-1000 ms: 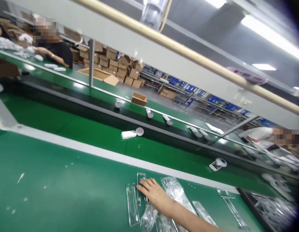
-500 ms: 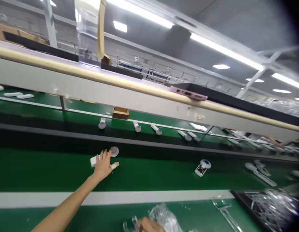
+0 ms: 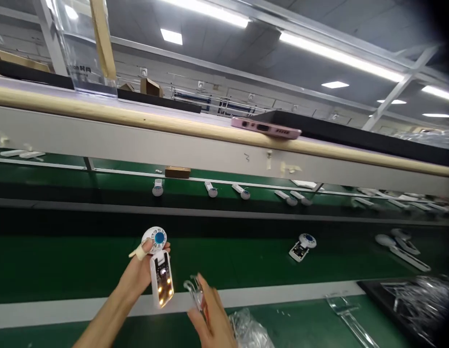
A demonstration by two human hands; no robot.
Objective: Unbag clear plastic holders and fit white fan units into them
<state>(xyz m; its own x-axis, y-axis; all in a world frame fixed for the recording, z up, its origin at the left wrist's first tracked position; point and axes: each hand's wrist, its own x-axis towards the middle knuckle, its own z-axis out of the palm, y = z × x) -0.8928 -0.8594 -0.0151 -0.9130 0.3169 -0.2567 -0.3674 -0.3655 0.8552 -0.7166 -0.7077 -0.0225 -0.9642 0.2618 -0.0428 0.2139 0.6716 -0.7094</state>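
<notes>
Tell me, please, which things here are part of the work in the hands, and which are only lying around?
In hand:
left hand holding white device, its lights on
right hand holding clear plastic piece

Lying about:
pink phone on the shelf
open device on the belt
plastic bag

Both forearms showing bare, no sleeves reaching into view. Left hand (image 3: 142,270) wearing a pale finger cot or tape on one finger, near the tip. Right hand (image 3: 210,316) wearing nothing visible.

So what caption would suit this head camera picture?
Left hand holds a white round-headed gadget with lit board; right hand grips a clear plastic piece above the green belt.
</notes>
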